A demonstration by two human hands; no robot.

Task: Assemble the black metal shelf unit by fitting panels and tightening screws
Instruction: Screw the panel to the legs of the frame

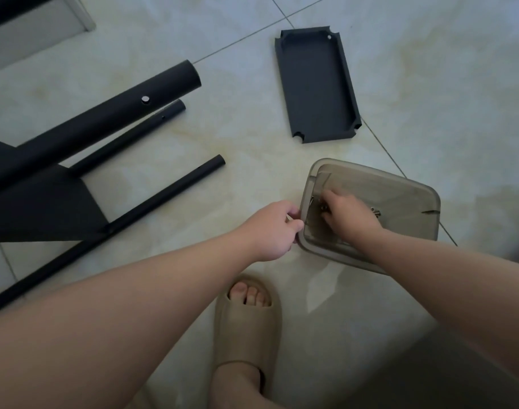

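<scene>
View from above of a person's two bare arms reaching down over a pale tiled floor (429, 84). The left hand (277, 228) is curled round the near left rim of a smoky see-through plastic box (406, 231) and grips it. The right hand (351, 215) reaches into the box, fingers bent down over small metal screws (375, 212) on its bottom. It is not clear whether the hand has pinched one.

Beyond both hands, well apart from the box, a shallow black metal tray (314, 84) lies flat with its open side up and notches cut at its corners.

Left of the left hand lies the part-built black shelf frame on its side. A thick tube (104, 119) with a round silver stud runs farthest from the hand. A thin tube (128, 137) lies just beside it, and another thin tube (163, 196) lies nearest the left forearm. A flat black panel (39, 202) sits between the tubes at the far left.

Below the hands, between the forearms, a foot in a beige sandal (249, 320) stands on the floor.
</scene>
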